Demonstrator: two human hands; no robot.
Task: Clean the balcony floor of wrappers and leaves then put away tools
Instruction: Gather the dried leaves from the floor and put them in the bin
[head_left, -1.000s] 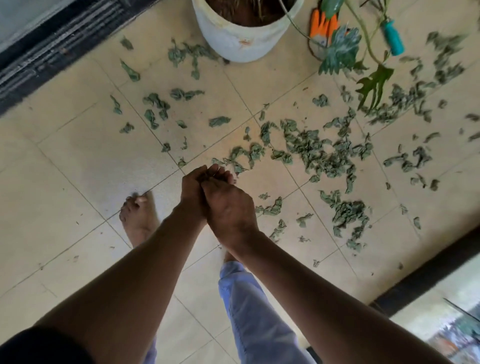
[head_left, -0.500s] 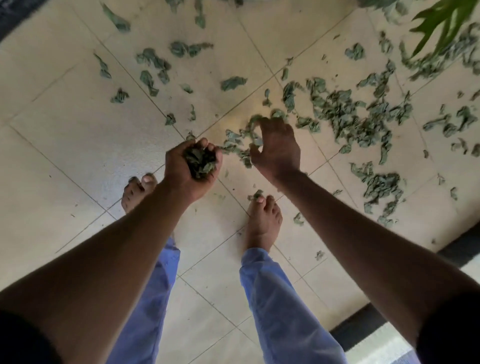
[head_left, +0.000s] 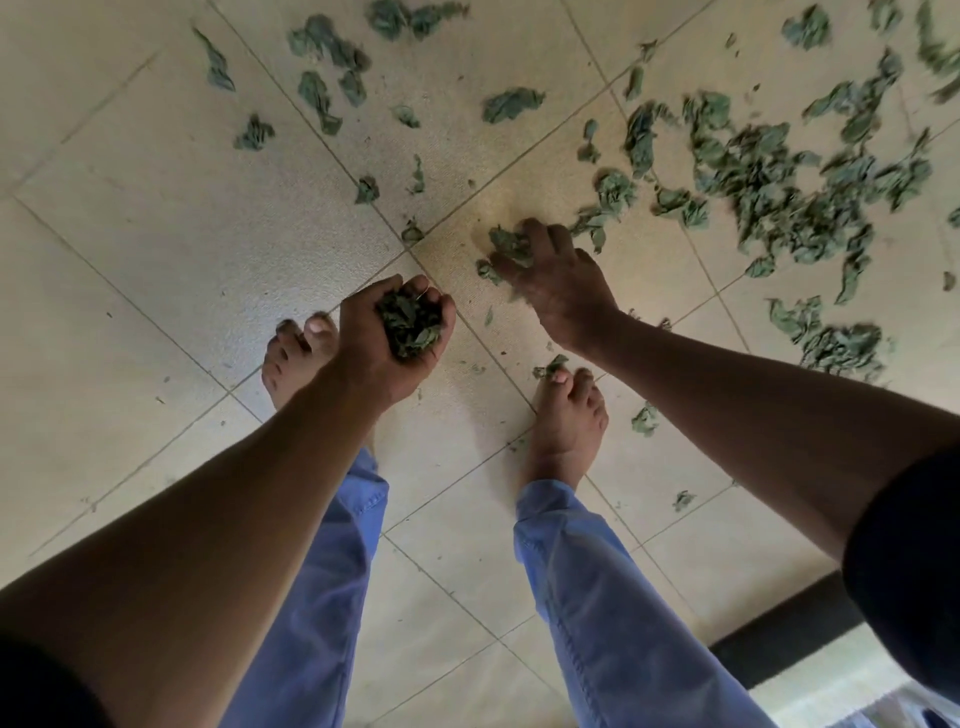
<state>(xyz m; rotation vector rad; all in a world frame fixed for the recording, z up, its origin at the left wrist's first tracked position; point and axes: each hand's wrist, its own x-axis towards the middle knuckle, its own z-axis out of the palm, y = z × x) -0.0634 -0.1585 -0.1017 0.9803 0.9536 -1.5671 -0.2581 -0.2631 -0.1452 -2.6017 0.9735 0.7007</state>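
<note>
The person stands barefoot on the beige tiled balcony floor (head_left: 156, 249) and bends over it, so both arms reach down into the view. The left hand (head_left: 387, 338) is turned palm up, and its fingers are curled like a cup around a dark green handful of crumpled leaves (head_left: 408, 325). This hand is above the floor, just beside the bare left foot (head_left: 293, 358) in the picture. The right hand (head_left: 556, 280) is lower and farther, with the palm down and the fingers bent over a small bunch of green leaves (head_left: 506, 247) that lies on the tile; the fingertips press on this bunch and close around it. Many more crumpled green leaf pieces (head_left: 769, 192) are scattered on the floor, thickest on the far right side, and some smaller ones (head_left: 322, 67) lie on the far left. One leaf piece (head_left: 550, 365) touches the toes of the bare right foot (head_left: 566, 421), and another piece (head_left: 644, 418) lies just to the right of that foot. The legs are covered by blue cloth trousers (head_left: 597, 597). At the near right there is a dark threshold strip (head_left: 779, 639) at the edge of the tiles.
</note>
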